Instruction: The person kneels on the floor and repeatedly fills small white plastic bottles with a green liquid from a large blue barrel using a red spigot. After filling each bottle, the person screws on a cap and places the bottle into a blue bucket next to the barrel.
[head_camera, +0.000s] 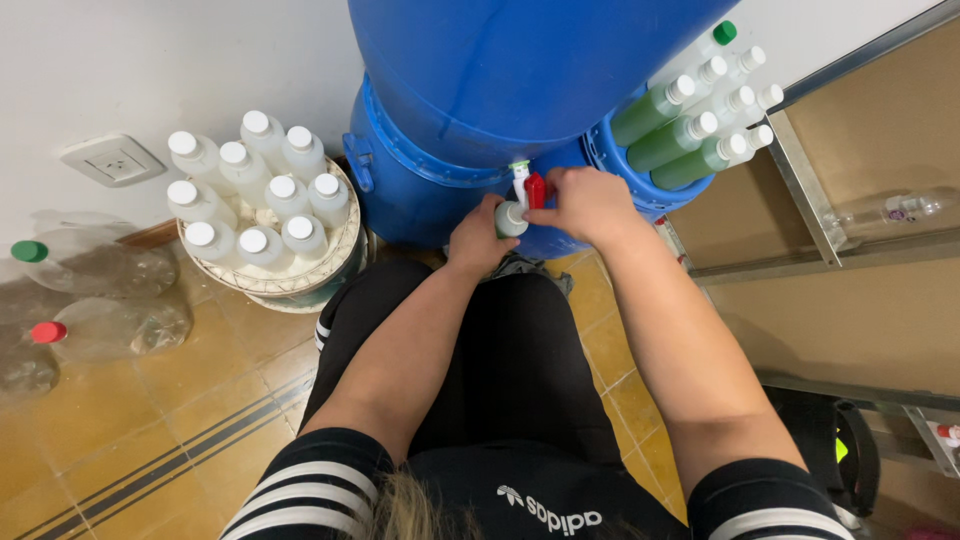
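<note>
My left hand (478, 238) grips a small bottle with a white cap (511, 219), held just below the tap of a big blue barrel (470, 100). My right hand (590, 203) closes on the tap's red lever (535, 189), next to the white spout (520, 180). The bottle's body is hidden inside my fingers. Both forearms reach forward over my black-clad lap.
A round woven basket (300, 278) on the left holds several white-capped bottles. A blue bucket (650, 190) on the right holds several bottles of green liquid. Large clear bottles (110, 270) with green and red caps lie on the tiled floor. A metal-framed shelf (810, 200) stands at right.
</note>
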